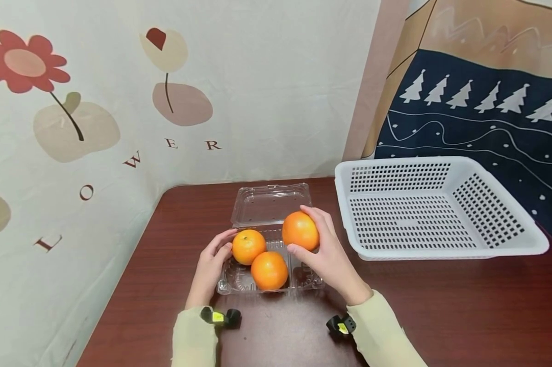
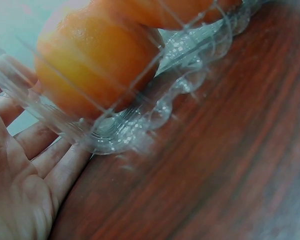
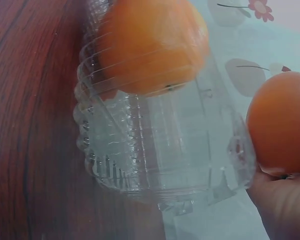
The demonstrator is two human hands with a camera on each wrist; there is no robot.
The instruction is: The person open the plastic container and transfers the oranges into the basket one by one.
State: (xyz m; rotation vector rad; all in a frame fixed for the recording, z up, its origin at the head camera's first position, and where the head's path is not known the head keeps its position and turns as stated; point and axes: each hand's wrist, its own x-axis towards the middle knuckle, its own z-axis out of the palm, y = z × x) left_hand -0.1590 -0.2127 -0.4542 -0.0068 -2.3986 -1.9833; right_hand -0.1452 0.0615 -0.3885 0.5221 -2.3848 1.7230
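My right hand (image 1: 331, 255) grips an orange (image 1: 300, 231) between thumb and fingers, above the right part of a clear plastic clamshell container (image 1: 299, 291). In the right wrist view this orange (image 3: 280, 125) is beside the container's clear wall. Two more oranges sit in the container's left part, one at the back (image 1: 248, 246) and one in front (image 1: 269, 270). My left hand (image 1: 209, 267) holds the container's left side, thumb at the rim. The left wrist view shows several fingers (image 2: 40, 145) against the outside of the wall. The container's lid (image 1: 271, 204) lies folded back.
A white perforated plastic basket (image 1: 441, 253) stands on the right of the dark red wooden table (image 1: 175, 219). Behind the table hangs a pale cloth (image 1: 267, 92) with flower prints; a dark blue one with white trees (image 1: 469, 122) hangs behind the basket.
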